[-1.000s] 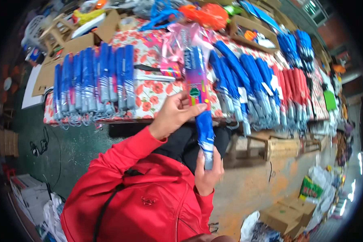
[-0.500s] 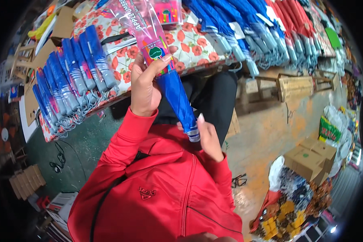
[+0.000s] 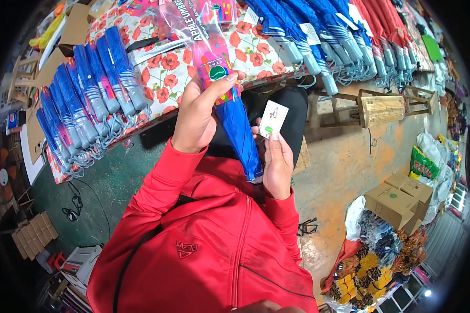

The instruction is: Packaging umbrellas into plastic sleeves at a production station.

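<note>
My left hand [image 3: 197, 110] is closed around a folded blue umbrella [image 3: 240, 138], which slants down toward my lap. A clear plastic sleeve with a pink printed part [image 3: 212, 52] covers its upper portion, and the loose top of the sleeve reaches over the table. Between the thumb and fingers of my right hand [image 3: 278, 166] is a small white card tag [image 3: 273, 119] with a green spot, held upright beside the umbrella. Whether the tag is tied to the umbrella I cannot tell.
Sleeved blue umbrellas [image 3: 89, 99] with grey handles lie in a row on the flowered tablecloth [image 3: 167, 68] at left. More blue umbrellas [image 3: 318, 36] and red umbrellas [image 3: 384, 31] lie at right. Wooden stools [image 3: 382, 110], a cardboard box [image 3: 397, 203] and bundled goods [image 3: 368, 271] stand on the floor.
My right hand has come away from the umbrella's lower end and now holds up the white tag. My left hand and the umbrella have shifted slightly right.
</note>
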Demonstrator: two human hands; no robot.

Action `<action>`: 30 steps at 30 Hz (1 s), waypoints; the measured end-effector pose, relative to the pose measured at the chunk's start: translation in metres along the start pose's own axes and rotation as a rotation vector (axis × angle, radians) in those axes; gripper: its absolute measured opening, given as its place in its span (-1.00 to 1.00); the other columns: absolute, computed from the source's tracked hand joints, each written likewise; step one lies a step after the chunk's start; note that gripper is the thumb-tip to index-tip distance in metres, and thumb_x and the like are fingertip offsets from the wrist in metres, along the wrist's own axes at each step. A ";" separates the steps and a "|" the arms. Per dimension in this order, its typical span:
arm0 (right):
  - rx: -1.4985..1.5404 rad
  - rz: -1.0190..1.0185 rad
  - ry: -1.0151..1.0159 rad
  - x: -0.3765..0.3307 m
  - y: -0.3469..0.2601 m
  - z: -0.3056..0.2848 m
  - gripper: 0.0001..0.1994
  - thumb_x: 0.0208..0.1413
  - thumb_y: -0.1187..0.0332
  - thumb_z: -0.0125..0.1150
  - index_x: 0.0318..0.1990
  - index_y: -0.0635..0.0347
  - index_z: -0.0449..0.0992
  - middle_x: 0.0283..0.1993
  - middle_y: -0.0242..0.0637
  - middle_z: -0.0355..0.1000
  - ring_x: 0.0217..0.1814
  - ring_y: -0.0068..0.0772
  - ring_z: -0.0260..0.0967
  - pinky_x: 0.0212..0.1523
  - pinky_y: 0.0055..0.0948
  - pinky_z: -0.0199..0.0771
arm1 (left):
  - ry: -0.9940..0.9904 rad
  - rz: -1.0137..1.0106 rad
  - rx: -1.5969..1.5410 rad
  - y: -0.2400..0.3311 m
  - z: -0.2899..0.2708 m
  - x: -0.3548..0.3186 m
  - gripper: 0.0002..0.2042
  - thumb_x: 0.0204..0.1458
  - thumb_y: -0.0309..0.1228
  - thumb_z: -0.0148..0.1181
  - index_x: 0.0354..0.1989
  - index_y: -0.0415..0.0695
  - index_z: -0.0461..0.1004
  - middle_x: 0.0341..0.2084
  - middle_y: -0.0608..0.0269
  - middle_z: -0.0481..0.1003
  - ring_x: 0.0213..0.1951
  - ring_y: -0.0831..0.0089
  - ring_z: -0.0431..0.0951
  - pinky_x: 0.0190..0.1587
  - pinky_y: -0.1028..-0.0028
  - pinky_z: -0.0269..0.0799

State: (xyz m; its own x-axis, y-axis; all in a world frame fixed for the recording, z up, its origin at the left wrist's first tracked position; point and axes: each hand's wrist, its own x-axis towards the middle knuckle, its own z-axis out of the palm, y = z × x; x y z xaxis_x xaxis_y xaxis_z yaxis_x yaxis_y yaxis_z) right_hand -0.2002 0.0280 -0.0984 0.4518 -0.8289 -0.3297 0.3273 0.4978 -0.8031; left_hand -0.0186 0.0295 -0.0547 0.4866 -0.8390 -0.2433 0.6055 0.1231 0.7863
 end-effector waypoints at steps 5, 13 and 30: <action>0.103 0.113 0.025 -0.007 -0.004 -0.007 -0.60 0.39 0.38 -0.10 0.29 0.40 0.27 0.11 -0.07 0.41 -0.03 -0.43 0.37 0.00 -0.53 0.34 | 0.004 -0.057 -0.023 -0.001 -0.006 0.003 -0.71 0.19 -0.41 0.18 0.02 -0.28 0.42 -0.16 0.11 0.57 -0.19 0.47 0.55 -0.08 0.51 0.46; -0.929 -0.335 -0.102 -0.006 -0.007 0.013 -0.55 0.37 0.34 -0.05 0.31 0.42 0.23 0.12 0.00 0.41 -0.01 -0.25 0.40 0.01 -0.41 0.36 | -0.056 -0.083 0.064 -0.003 0.001 0.002 -0.67 0.27 -0.30 0.08 0.06 -0.31 0.41 -0.11 0.06 0.55 -0.16 0.43 0.56 -0.04 0.47 0.48; -0.232 0.105 -0.095 -0.020 -0.038 0.012 -0.59 0.17 0.48 0.24 0.16 0.46 0.41 -0.12 -0.12 0.55 -0.25 -0.57 0.42 -0.22 -0.64 0.42 | -0.228 -0.133 0.028 -0.021 0.012 -0.027 -0.71 0.22 -0.43 0.14 0.07 -0.27 0.40 0.00 0.01 0.51 -0.04 0.33 0.57 -0.01 0.47 0.50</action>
State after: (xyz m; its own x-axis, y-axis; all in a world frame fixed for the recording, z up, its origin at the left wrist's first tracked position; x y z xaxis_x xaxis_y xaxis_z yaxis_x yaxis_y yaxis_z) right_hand -0.2117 0.0284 -0.0554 0.5527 -0.7427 -0.3781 0.0809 0.4994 -0.8626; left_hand -0.0521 0.0435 -0.0582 0.2475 -0.9450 -0.2139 0.6353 -0.0084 0.7722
